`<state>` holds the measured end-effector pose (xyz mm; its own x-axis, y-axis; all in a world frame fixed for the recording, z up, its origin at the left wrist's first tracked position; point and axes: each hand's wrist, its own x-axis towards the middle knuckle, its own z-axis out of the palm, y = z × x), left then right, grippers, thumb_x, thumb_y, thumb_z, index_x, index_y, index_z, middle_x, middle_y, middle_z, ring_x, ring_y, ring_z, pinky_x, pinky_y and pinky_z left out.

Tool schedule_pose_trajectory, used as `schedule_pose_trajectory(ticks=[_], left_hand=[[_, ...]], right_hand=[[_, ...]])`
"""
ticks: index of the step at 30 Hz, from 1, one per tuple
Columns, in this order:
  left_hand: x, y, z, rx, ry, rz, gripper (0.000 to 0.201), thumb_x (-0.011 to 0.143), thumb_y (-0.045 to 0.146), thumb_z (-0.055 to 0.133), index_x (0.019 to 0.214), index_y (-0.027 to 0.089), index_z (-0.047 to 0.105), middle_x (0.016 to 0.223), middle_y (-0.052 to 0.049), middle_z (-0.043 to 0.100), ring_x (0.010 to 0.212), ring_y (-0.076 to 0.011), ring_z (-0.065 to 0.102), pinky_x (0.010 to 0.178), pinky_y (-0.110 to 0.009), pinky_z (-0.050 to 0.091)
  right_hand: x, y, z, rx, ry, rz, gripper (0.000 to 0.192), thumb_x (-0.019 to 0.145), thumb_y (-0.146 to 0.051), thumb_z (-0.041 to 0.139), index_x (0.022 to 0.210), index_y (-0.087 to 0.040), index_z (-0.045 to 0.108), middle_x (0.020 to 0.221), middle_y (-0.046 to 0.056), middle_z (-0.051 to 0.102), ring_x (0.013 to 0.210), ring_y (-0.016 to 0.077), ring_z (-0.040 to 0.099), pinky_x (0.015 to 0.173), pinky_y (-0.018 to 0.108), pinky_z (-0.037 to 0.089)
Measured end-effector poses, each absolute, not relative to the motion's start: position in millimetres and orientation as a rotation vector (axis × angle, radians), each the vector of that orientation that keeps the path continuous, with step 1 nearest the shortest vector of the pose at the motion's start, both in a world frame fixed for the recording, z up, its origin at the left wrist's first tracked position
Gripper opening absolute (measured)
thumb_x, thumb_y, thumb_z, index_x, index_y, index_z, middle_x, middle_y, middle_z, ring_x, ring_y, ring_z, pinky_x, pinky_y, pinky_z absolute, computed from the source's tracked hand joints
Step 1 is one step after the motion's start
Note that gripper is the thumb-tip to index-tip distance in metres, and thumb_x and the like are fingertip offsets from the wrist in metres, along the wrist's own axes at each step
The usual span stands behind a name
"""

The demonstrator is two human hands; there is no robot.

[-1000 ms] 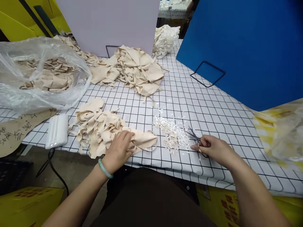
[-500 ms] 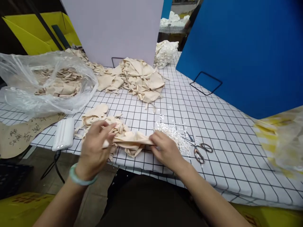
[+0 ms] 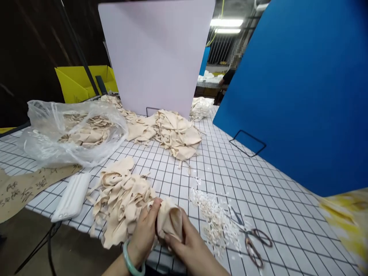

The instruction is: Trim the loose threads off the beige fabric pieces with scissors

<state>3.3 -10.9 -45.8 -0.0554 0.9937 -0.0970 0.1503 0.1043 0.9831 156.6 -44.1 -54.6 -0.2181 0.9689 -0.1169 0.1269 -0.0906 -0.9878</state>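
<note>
Between my two hands, close to the table's front edge, is a beige fabric piece (image 3: 170, 219), folded into a cupped shape. My left hand (image 3: 146, 226), with a pale green bangle at the wrist, pinches its left side. My right hand (image 3: 188, 239) grips the right side, fingers behind and thumb in front. Left of the hands lies a heap of similar beige fabric pieces (image 3: 123, 199) with narrow strips. To the right, small white scraps (image 3: 215, 214) are scattered, and a pair of scissors (image 3: 250, 234) lies beside them with its blades partly over the scraps.
A larger beige fabric pile (image 3: 178, 134) and a clear plastic bag (image 3: 37, 134) of pieces lie farther back. A white power bank (image 3: 71, 195) with a cable sits at the left edge. Lilac (image 3: 155, 57) and blue (image 3: 293, 96) panels stand upright. A person (image 3: 228, 76) is in the background.
My hands have come together from a stretched-out strip of fabric, which is now bunched into a cupped shape. The view has tilted up, showing more of the background.
</note>
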Motion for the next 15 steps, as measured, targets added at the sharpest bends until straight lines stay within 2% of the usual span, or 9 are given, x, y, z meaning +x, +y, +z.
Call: schedule_pose_trajectory(ticks=[3,4,6,7,9,10,12,13,15], left_hand=[[7.9,33.1,-10.5,1.150,1.338,1.006,0.049,0.092,0.063,0.054,0.087,0.016,0.068,0.080,-0.007,0.073,0.077,-0.0235,0.069,0.068,-0.035,0.058],[12.4,53.9,9.2,1.213,1.265,0.976,0.050,0.093,0.062,0.053,0.082,0.016,0.067,0.074,-0.007,0.070,0.068,-0.0213,0.066,0.061,-0.033,0.056],[24.3,100.8,53.5,1.376,1.159,1.033,0.050,0.100,0.052,0.045,0.075,0.014,0.065,0.071,-0.008,0.068,0.063,-0.0187,0.063,0.057,-0.031,0.053],[30.3,124.9,74.0,1.458,1.137,1.105,0.046,0.102,0.045,0.044,0.078,0.012,0.066,0.076,-0.010,0.070,0.067,-0.0191,0.065,0.061,-0.032,0.054],[37.1,166.2,101.7,1.474,1.125,1.167,0.031,0.103,0.038,0.047,0.102,0.014,0.066,0.107,-0.012,0.071,0.093,-0.0202,0.068,0.079,-0.033,0.056],[36.2,179.8,106.6,1.479,1.136,1.208,0.024,0.102,0.032,0.052,0.116,0.016,0.063,0.123,-0.012,0.066,0.107,-0.0206,0.065,0.087,-0.034,0.055],[25.0,185.4,99.1,1.644,1.170,1.296,0.033,0.097,0.025,0.060,0.128,0.017,0.056,0.143,-0.013,0.053,0.125,-0.0248,0.057,0.098,-0.039,0.052],[15.6,176.7,88.5,1.767,1.167,1.299,0.035,0.096,0.025,0.061,0.130,0.017,0.056,0.144,-0.014,0.052,0.128,-0.0263,0.054,0.102,-0.043,0.051],[-6.1,140.9,59.3,2.036,1.210,1.236,0.031,0.097,0.025,0.058,0.127,0.018,0.059,0.135,-0.012,0.060,0.129,-0.0264,0.054,0.110,-0.049,0.045]], right_hand=[[171.3,-1.3,-36.6,-1.180,-1.379,1.501,0.040,0.091,-0.035,0.064,0.130,-0.028,0.057,0.115,0.010,0.072,0.105,0.0291,0.072,0.086,0.048,0.062],[177.5,21.9,-19.1,-1.168,-1.380,1.441,0.036,0.092,-0.035,0.063,0.128,-0.028,0.059,0.113,0.010,0.072,0.099,0.0286,0.073,0.080,0.047,0.064],[189.5,78.5,26.1,-1.130,-1.450,1.242,0.034,0.093,-0.030,0.062,0.126,-0.025,0.061,0.119,0.013,0.070,0.103,0.0292,0.071,0.083,0.047,0.063],[194.8,109.3,48.4,-1.118,-1.485,1.155,0.034,0.094,-0.025,0.059,0.127,-0.022,0.059,0.120,0.015,0.069,0.104,0.0296,0.070,0.084,0.048,0.062],[201.6,166.4,79.2,-1.157,-1.554,0.861,0.044,0.094,-0.016,0.054,0.137,-0.024,0.049,0.131,0.014,0.063,0.116,0.0289,0.064,0.091,0.050,0.058],[202.1,187.7,84.2,-1.222,-1.590,0.642,0.054,0.091,-0.015,0.058,0.142,-0.027,0.043,0.138,0.013,0.057,0.125,0.0300,0.058,0.096,0.053,0.054],[195.1,205.7,72.9,-1.303,-1.701,0.307,0.064,0.089,-0.019,0.064,0.146,-0.029,0.037,0.148,0.013,0.046,0.136,0.0335,0.045,0.102,0.059,0.047],[187.3,201.1,58.8,-1.297,-1.763,0.255,0.059,0.089,-0.021,0.064,0.143,-0.028,0.040,0.146,0.013,0.047,0.135,0.0331,0.046,0.102,0.058,0.047],[164.6,170.9,21.7,-1.211,-1.995,0.390,0.040,0.091,-0.021,0.061,0.131,-0.023,0.052,0.128,0.012,0.059,0.120,0.0281,0.056,0.097,0.049,0.051]])
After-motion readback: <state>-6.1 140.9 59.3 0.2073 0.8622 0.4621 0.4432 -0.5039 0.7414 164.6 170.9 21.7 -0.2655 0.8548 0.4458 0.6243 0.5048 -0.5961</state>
